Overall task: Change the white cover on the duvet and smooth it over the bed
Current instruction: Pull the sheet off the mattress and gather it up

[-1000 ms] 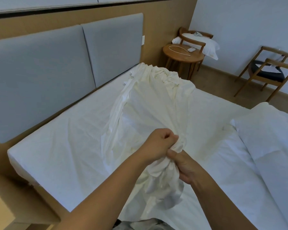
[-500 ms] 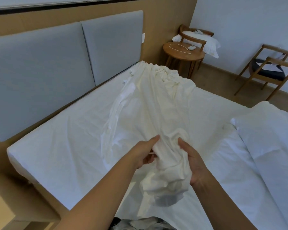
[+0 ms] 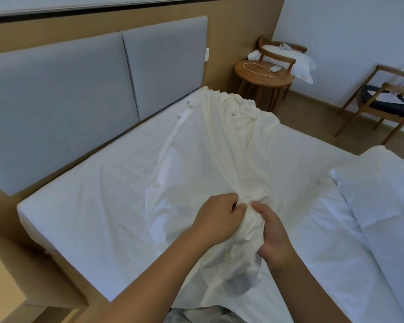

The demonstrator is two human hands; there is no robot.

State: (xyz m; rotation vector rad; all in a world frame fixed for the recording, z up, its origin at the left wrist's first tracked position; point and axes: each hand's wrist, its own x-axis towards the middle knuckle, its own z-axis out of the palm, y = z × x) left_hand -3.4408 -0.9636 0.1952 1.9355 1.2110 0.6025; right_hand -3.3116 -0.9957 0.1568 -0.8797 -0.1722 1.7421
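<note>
Head camera view, looking down along your two bare forearms. Your left hand (image 3: 219,215) is closed around a gathered bunch of the cream-white, crumpled cotton duvet cover (image 3: 219,148), knuckles up and fingers curled into the cloth. Your right hand (image 3: 274,234) is just beside it and grips the same bunch from the other side, with the thumb on top and the fingers wrapped underneath. Only a twist of fabric sits between the two hands. Below them, a loose tail of the cover hangs toward your body.

From your grip, the cover runs straight away from you as one long, narrow band. Its long axis points across the white-sheeted mattress (image 3: 91,206) to the far edge, where the other end lies ruched in tight folds. The band widens a little in the middle and lies flat on the sheet there.

The thick white duvet (image 3: 383,206) lies folded on the right side of the bed, apart from the cover. It is on your right-hand side, so your right hand is the nearer one to it.

The cover is probably not yet on the duvet. The next move likely depends on this layout: cover lengthwise ahead of you, duvet off to the right.

Further out, a grey padded headboard (image 3: 56,101) runs along the left. A round wooden side table (image 3: 278,79) stands beyond the far end of the cover.
</note>
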